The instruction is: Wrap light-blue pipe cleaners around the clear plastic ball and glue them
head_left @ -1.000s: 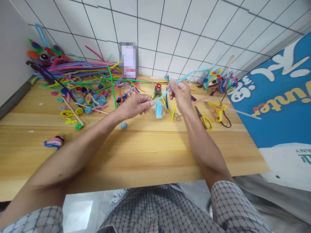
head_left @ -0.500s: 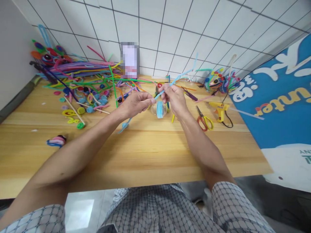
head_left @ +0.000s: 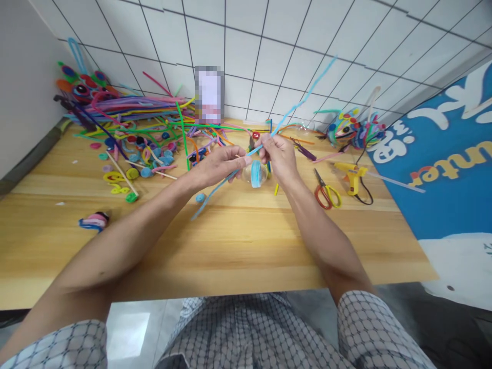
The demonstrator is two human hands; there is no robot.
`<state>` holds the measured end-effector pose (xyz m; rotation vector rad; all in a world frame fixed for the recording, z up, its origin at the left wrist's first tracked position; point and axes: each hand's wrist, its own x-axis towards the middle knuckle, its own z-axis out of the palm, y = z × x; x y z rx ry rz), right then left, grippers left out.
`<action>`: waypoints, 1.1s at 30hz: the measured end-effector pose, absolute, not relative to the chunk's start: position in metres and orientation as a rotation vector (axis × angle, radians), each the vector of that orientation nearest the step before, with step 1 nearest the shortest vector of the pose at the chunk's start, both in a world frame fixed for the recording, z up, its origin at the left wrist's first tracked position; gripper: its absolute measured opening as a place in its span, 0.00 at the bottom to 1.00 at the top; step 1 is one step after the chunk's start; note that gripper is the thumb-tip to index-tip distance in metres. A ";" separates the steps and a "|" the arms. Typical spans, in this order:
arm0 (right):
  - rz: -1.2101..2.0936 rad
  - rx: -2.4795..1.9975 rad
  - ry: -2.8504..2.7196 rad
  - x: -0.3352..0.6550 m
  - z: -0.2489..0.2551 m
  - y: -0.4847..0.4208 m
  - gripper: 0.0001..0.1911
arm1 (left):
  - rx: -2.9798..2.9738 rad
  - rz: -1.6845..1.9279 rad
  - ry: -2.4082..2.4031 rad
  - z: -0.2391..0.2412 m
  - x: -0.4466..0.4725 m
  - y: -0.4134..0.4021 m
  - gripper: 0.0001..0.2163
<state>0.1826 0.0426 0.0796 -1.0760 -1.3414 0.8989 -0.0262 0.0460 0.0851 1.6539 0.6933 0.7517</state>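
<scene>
A long light-blue pipe cleaner [head_left: 303,97] runs slantwise through both my hands, from low left near the table up to the right in front of the tiled wall. My left hand [head_left: 219,165] pinches it at the middle. My right hand [head_left: 279,154] is closed on it just to the right. Right below my fingers a clear plastic ball [head_left: 255,174] with a blue strip wound in it rests on the wooden table [head_left: 230,241].
A heap of coloured pipe cleaners and small coiled discs [head_left: 142,133] covers the back left. Red-and-yellow scissors [head_left: 326,192], a yellow glue gun [head_left: 351,177] and a pipe-cleaner figure [head_left: 355,130] lie at the right. A blue banner [head_left: 442,169] leans at the far right.
The light-blue pipe cleaner has slid down to the left through my hands, its lower end now reaching near the table. Both hands have drawn closer together.
</scene>
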 end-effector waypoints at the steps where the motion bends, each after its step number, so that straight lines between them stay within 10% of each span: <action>1: 0.933 -1.063 -1.350 0.178 0.079 0.040 0.36 | 1.658 0.771 0.684 0.085 -0.026 0.046 0.20; 33: 1.207 -1.029 -1.287 0.157 0.081 0.029 0.34 | 1.634 0.770 0.683 0.084 -0.027 0.044 0.28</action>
